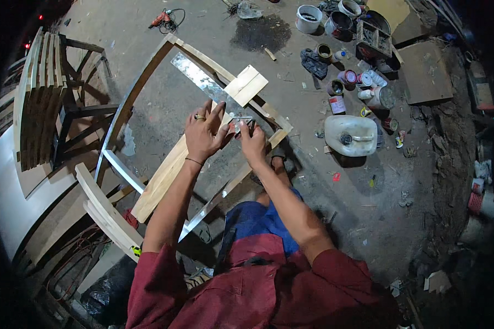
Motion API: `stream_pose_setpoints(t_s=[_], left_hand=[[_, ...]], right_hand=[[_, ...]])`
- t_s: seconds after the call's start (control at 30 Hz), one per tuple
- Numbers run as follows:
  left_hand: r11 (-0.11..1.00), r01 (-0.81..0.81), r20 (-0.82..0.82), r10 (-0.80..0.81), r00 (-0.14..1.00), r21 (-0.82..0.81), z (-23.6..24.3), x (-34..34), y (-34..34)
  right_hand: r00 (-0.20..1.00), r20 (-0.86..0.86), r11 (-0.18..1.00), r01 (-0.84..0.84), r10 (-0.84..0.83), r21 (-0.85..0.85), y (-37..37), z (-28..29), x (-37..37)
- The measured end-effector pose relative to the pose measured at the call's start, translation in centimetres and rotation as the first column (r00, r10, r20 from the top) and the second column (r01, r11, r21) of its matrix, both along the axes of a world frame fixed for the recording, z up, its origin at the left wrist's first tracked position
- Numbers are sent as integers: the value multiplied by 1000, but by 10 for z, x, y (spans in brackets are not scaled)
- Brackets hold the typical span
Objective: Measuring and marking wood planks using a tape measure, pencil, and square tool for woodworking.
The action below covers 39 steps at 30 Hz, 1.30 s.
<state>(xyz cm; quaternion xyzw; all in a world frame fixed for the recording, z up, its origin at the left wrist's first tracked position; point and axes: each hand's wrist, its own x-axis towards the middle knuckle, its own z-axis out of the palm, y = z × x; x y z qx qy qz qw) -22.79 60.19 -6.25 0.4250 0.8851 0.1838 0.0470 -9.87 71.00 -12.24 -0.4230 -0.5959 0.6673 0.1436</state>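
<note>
My left hand (203,134) lies over the upper end of a pale wooden plank (162,181), its thumb toward one edge and its fingers on the far side. Close beside it, my right hand (252,143) is closed around a small dark tool (252,126) whose kind I cannot make out. A thin metal piece (240,118) lies at the plank's end between both hands. Below is a curved wooden frame (129,107), partly hidden by my arms. Near the hands, a short wooden board (247,85) rests across the frame's far side.
Curved wooden pieces (38,104) stand stacked at the left by a dark metal stand (74,126). More curved boards (107,211) lie nearer. A white jerrycan (351,135) sits on the right, below several cans and buckets (309,19). A red corded power tool (163,20) lies at the back.
</note>
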Motion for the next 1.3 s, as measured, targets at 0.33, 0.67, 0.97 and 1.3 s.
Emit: stream_pose_setpoints(t_s=[0.33,0.67,0.97,1.3], left_hand=[[998,-26,71,22,997,65,-2,-3,1],[994,-49,57,43,997,103,-6,-3,3],[998,-22,25,20,999,60,-6,-4,-2],[999,-18,16,17,1000,36,-7,-3,-1]], right_hand=[[999,47,976,-34,24,215,-2,1,0],[999,42,992,-10,5,122,-5,0,-2],[998,35,993,-50,46,104,-1,8,-1],[998,48,992,-52,47,114,1,13,1]])
